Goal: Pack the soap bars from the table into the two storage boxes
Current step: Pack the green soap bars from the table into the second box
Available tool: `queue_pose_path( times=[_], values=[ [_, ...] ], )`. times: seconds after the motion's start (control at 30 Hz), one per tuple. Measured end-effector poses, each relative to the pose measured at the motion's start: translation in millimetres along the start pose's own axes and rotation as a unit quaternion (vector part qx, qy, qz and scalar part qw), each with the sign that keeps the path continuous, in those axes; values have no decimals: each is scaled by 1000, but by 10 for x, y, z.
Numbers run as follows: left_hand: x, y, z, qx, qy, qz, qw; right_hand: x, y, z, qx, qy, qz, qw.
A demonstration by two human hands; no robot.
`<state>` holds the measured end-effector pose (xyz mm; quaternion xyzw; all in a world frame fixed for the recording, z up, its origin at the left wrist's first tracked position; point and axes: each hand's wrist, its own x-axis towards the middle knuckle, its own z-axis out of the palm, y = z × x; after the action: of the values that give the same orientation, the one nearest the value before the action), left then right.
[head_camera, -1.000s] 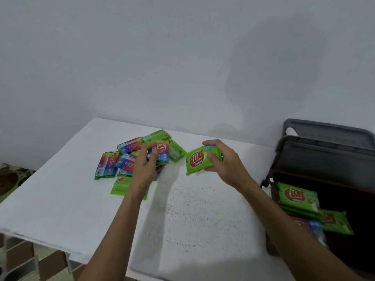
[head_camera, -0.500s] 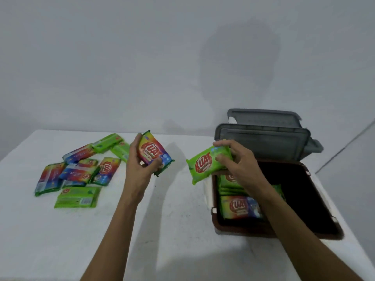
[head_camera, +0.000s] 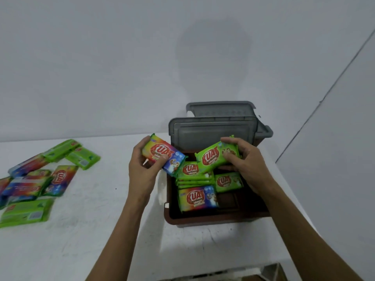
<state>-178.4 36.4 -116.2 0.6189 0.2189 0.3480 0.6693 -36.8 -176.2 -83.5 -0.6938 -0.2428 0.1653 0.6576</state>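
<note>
Now pinched in the left hand (head_camera: 142, 171): a rainbow-wrapped soap bar (head_camera: 162, 154), red KUAT lettering up, thumb across its front and fingers curled behind, poised at the left rim of the brown storage box (head_camera: 213, 219). Clamped in the right hand (head_camera: 247, 165), fingers curled over the far edge and thumb on the near face: a green-wrapped soap bar (head_camera: 217, 157) with the same red logo, tilted above the box's middle. Already lying inside: a packed rainbow bar (head_camera: 196, 197) nearest, a stack of green bars (head_camera: 192, 173) behind it, and a single green bar (head_camera: 228, 181) to the right.

Against half a second ago: both hands farther right, the rainbow bar carried from over bare table to the box edge, the green one from the left rim to over the interior. Loose pile of bars (head_camera: 40, 179) at far left in the same arrangement, now blurred.

Wrappers of glossy film, crimped at the ends, around flat rectangular bars. Box of smooth brown plastic with rounded corners, set on the matte, faintly scuffed white table (head_camera: 81, 240). Upright behind it, a gray ribbed plastic lid (head_camera: 213, 132); beyond that, a second gray plastic piece (head_camera: 221, 108), box or lid not clear. Farthest back, a plain pale wall (head_camera: 121, 57).
</note>
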Motion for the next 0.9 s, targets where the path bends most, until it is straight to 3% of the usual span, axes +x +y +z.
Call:
queue_pose_path(
  times=[0.3,0.6,0.77,0.9],
  values=[
    [-209,-101,349,32,-11,-9,999,32,365,-351,-116,135,79,981],
    [-281,-144,395,151,-34,29,988,159,742,-308,-120,31,214,969],
    [-292,-160,402,181,-38,46,982,134,817,-306,-396,2,144,907],
    [-299,-155,399,186,-37,52,980,104,824,-238,-512,-4,118,851]
  ],
)
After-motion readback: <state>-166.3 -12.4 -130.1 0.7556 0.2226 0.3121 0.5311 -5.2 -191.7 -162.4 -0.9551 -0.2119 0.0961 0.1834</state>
